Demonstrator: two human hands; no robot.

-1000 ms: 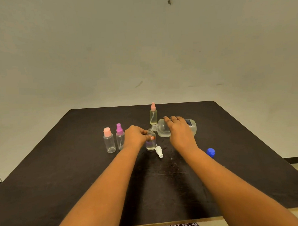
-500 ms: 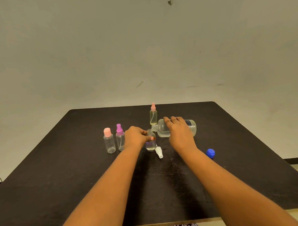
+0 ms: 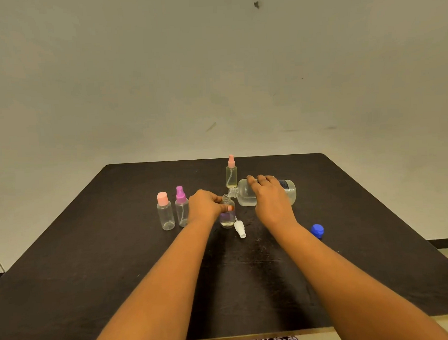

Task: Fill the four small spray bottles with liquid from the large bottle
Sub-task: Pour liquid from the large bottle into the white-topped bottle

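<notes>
My right hand (image 3: 271, 201) grips the large clear bottle (image 3: 247, 195), tipped on its side with its neck over the mouth of an uncapped small bottle (image 3: 227, 216). My left hand (image 3: 204, 205) holds that small bottle upright on the black table (image 3: 93, 265); a little liquid sits at its bottom. Its white spray top (image 3: 239, 228) lies just right of it. A small bottle with a pink cap (image 3: 165, 211) and one with a purple sprayer (image 3: 181, 206) stand to the left. A yellowish-filled small bottle with a pink sprayer (image 3: 231, 173) stands behind.
The blue cap (image 3: 317, 230) of the large bottle lies on the table to the right of my right forearm. A plain wall rises behind the table's far edge. The near table edge runs under my forearms.
Almost nothing has moved. Both hands keep the same hold, with the large bottle still tipped over the small bottle's mouth.
</notes>
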